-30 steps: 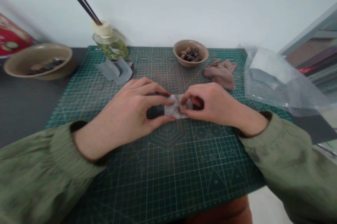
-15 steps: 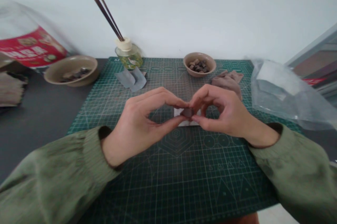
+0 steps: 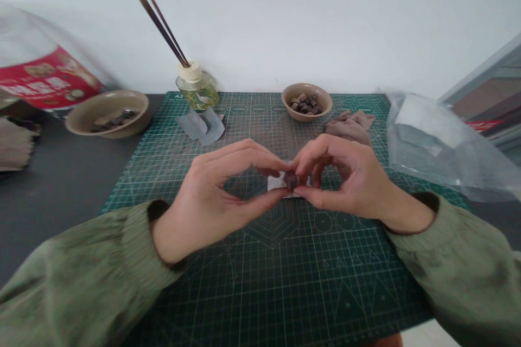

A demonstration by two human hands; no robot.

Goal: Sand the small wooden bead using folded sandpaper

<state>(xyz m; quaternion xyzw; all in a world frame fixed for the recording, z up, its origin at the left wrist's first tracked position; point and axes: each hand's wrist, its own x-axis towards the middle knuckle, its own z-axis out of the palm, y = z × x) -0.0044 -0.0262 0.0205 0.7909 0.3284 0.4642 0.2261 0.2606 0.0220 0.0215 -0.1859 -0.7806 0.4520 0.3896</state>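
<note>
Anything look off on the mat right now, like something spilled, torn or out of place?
Nothing stands out. The dark piece sits on the white paper, held between the left hand and right hand, with the paper apparently untorn.

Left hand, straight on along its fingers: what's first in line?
The white paper wrapped around the small dark piece. The left hand points right, and its fingertips look at or on the paper already, though depth is unclear.

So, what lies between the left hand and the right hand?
Head view: a small dark chunk on white paper, pinched by the left hand and right hand.
</note>
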